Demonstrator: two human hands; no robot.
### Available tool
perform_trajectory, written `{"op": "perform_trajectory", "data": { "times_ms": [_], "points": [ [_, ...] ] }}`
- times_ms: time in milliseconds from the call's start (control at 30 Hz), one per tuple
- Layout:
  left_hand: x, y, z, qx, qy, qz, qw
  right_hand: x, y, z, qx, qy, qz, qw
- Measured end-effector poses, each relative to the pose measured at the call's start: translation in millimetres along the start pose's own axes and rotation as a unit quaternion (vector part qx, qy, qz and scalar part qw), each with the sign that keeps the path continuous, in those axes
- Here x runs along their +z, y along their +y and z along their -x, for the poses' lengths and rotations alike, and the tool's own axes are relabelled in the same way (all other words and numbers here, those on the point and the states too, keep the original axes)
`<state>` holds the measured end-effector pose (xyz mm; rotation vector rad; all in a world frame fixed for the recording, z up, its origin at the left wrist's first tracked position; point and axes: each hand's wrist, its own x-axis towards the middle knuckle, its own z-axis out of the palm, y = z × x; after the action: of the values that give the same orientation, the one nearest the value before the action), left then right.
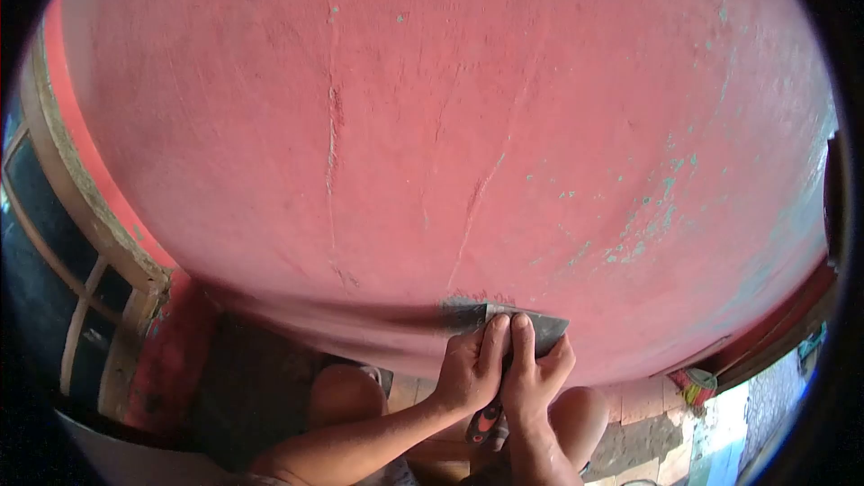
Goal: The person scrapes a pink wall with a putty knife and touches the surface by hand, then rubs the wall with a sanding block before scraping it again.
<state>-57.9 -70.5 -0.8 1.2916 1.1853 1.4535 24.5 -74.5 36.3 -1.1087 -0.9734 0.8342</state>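
Note:
My left hand [470, 367] and my right hand [531, 371] are closed together around a scraper [547, 328]. Its wide grey metal blade lies against the lower part of a red painted wall [405, 144], with both thumbs pressed side by side on the blade. Below my hands sticks out the black and red handle [484, 425]. Just above the blade, the paint has a small rough, scuffed patch [481, 297]. Thin raised cracks run down the wall, and greenish specks show through the paint on the right. The fingers behind the blade are partly hidden.
A window frame [135, 306] with dark panes borders the wall at left. My knees [580, 418] are bent close to the wall. On the tiled floor at right, a broom head with coloured bristles [695, 385] leans by the wall's foot, near a dark wooden edge [774, 328].

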Motion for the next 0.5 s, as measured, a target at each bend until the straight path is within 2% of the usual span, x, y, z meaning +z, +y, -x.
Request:
{"op": "perform_trajectory", "data": {
  "times_ms": [100, 267, 367, 500],
  "points": [
    [8, -5, 5, 0.039, 0.030, 0.009, 0.999, -5, 21, 4, -0.021, 0.025, 0.036, 0.999],
    [-5, 15, -9, 0.002, 0.000, 0.012, 1.000, 6, -10, -8, -0.026, -0.002, 0.000, 1.000],
    [8, -1, -3, 0.086, 0.036, 0.027, 0.995, 4, 11, 2, -0.058, 0.042, 0.005, 0.997],
    [-4, 16, -9, -0.005, -0.032, -0.010, 0.999, 2, -8, -7, -0.031, 0.016, 0.002, 0.999]
  ]
}}
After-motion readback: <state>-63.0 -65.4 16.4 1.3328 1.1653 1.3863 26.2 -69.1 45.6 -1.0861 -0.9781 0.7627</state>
